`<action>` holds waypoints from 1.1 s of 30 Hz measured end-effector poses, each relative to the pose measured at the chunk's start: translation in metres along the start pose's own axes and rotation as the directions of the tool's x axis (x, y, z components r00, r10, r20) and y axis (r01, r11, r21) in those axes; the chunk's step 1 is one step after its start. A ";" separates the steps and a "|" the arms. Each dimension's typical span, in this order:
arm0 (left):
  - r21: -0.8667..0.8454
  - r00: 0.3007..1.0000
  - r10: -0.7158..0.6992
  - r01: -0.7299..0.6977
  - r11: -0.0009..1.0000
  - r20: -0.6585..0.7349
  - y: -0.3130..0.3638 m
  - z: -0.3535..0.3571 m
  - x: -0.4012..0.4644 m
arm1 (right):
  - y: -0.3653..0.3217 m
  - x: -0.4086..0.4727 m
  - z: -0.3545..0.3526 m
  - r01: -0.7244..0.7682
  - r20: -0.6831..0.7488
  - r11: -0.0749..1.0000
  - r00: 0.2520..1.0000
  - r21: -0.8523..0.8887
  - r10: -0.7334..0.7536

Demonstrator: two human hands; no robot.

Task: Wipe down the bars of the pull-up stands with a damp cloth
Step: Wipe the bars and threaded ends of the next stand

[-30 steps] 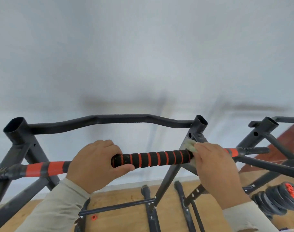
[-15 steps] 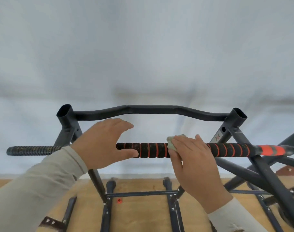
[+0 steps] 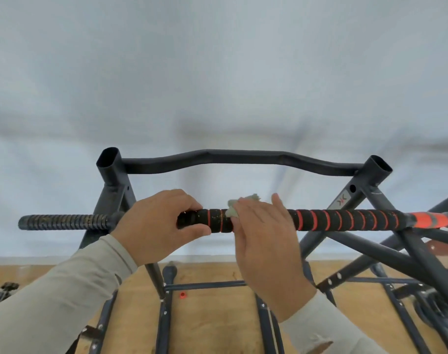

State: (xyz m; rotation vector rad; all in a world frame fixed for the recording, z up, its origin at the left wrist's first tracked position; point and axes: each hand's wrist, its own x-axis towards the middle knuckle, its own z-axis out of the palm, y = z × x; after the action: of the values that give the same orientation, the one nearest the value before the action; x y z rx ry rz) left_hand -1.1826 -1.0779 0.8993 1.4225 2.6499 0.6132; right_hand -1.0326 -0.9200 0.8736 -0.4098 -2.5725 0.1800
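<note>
A black bar with orange rings (image 3: 345,220) runs across the middle of the head view on a dark grey pull-up stand (image 3: 113,185). My left hand (image 3: 156,223) grips the bar left of centre, thumb underneath. Just to its right, my right hand (image 3: 263,228) lies over the bar and presses a small pale green cloth (image 3: 234,209) onto it; most of the cloth is hidden under the fingers. A bent grey top bar (image 3: 238,158) spans the stand behind. The bar's left end (image 3: 62,222) is ribbed and worn.
A second stand's grey struts (image 3: 422,254) cross at the right. Base rails (image 3: 205,286) lie on the wooden floor below, with a small red piece (image 3: 182,294) between them. A pale wall fills the background. Dark equipment sits at the left edge (image 3: 3,290).
My right hand has slid the cloth leftward along the bar, close to the left hand. My left hand has closed round the bar again after opening. The view has shifted right.
</note>
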 end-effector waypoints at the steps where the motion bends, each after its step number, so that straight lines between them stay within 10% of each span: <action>1: 0.002 1.000 0.011 -0.011 1.000 -0.019 0.000 0.001 0.000 | -0.017 0.002 0.009 0.051 0.006 0.998 0.999 0.023 -0.051; 7: 0.023 0.999 0.041 -0.041 0.999 -0.026 -0.006 0.004 -0.001 | 0.001 0.003 -0.002 0.270 0.099 0.963 0.958 -0.007 -0.268; 14: 0.039 0.998 0.048 -0.046 0.998 -0.045 -0.009 0.008 -0.002 | 0.058 0.005 -0.033 0.064 0.153 0.939 0.988 -0.337 -0.013; 25: -0.044 0.996 0.042 -0.046 0.998 -0.074 -0.010 0.009 -0.004 | -0.019 0.006 -0.002 0.268 0.082 0.963 0.961 -0.013 -0.266; 33: -0.038 0.997 0.026 -0.029 0.999 -0.066 -0.012 0.010 -0.003 | 0.026 0.038 -0.072 0.023 0.480 0.940 0.864 -0.340 0.152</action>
State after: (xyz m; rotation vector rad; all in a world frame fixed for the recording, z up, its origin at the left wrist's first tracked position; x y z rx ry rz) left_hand -1.1872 -1.0830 0.8849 1.4555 2.6561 0.7220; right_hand -1.0201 -0.8798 0.9482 -0.6497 -3.1201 -0.1603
